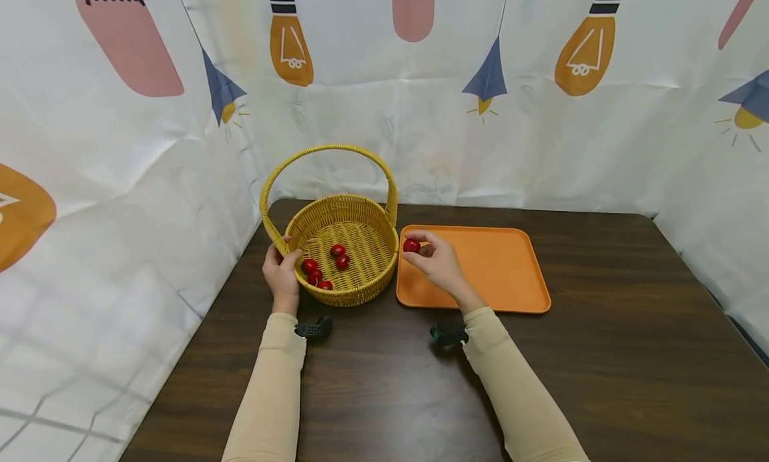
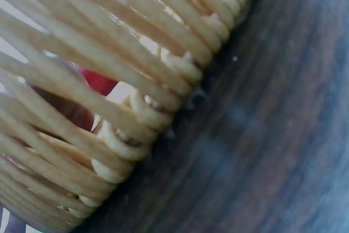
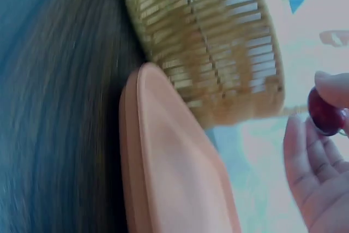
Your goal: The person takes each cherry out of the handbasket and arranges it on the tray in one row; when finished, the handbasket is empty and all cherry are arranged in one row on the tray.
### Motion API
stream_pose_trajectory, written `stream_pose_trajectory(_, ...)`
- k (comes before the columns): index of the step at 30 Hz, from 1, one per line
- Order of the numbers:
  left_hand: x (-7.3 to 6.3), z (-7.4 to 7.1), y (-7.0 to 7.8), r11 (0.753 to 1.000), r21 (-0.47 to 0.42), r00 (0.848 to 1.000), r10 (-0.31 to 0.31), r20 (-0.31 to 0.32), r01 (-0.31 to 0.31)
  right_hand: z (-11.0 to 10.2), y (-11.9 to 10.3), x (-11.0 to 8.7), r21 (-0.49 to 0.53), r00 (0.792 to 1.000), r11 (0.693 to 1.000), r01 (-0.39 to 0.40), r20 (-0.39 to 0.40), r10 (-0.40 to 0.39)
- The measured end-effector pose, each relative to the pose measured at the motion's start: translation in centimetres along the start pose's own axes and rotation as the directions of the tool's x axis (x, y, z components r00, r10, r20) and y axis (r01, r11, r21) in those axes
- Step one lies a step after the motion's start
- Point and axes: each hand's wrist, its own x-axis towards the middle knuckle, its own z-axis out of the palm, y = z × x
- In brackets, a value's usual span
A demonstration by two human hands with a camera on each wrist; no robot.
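Observation:
A round yellow woven basket (image 1: pixel 354 295) with a tall arched handle stands on the table, several red cherries (image 1: pixel 342 262) lying inside it. My left hand (image 1: pixel 281 275) grips the basket's left rim near the foot of the handle, thumb over the edge. In the left wrist view the basket's woven wall (image 2: pixel 109 69) fills the upper left, a bit of red showing through the gaps. My right hand (image 1: pixel 440 262) pinches one cherry (image 1: pixel 411 246) above the left end of an orange tray (image 1: pixel 492 268). The right wrist view shows that cherry (image 3: pixel 325 114) between thumb and fingers.
Tray and basket sit side by side on a dark wooden table (image 1: pixel 631 328), the tray on the right. A white printed cloth (image 1: pixel 384 115) hangs behind the table and along its sides. Each wrist wears a dark strapped device (image 1: pixel 447 336).

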Motion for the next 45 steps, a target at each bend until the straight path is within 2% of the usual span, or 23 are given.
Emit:
stream_pose_trajectory(7, 0.1, -0.3, 0.0, 1.0, -0.02, 1.0, -0.013, 0.006, 0.014, -0.5, 1.7, 0.2, -0.149, 0.997, 0.987, -0.066, -0.052, 0.059)
stream_pose_trajectory(13, 0.0, -0.9, -0.2, 1.0, -0.013, 1.0, -0.016, -0.011, 0.015, -0.1, 3.1, 0.2, -0.196, 0.986, 0.966, -0.168, -0.013, 0.168)
stream_pose_trajectory(17, -0.3, -0.8, -0.1, 1.0, -0.004, 1.0, -0.006, -0.005, 0.006, 0.0, 3.9, 0.1, -0.209, 0.977, 0.955, -0.211, -0.018, 0.212)
stream_pose_trajectory(21, -0.2, -0.5, -0.1, 1.0, -0.007, 1.0, 0.007, 0.004, -0.007, 0.0, 4.3, 0.0, -0.23, 0.979, 0.952, -0.202, -0.035, 0.2)
stream_pose_trajectory(26, -0.3, -0.3, 0.2, 1.0, -0.029, 1.0, -0.005, 0.021, 0.006, 0.0, 4.6, -0.1, -0.24, 0.983, 0.954, -0.182, -0.038, 0.178)
stream_pose_trajectory(35, -1.2, 0.3, 2.3, 0.999, -0.03, 0.999, -0.012, 0.046, 0.013, 0.1, 5.0, -0.1, -0.264, 0.985, 0.949, -0.174, -0.047, 0.168)
stream_pose_trajectory(45, -1.3, 0.1, 2.4, 0.999, -0.038, 0.999, -0.015, 0.042, 0.016, 0.3, 4.9, 0.0, -0.268, 0.982, 0.945, -0.189, -0.047, 0.183)
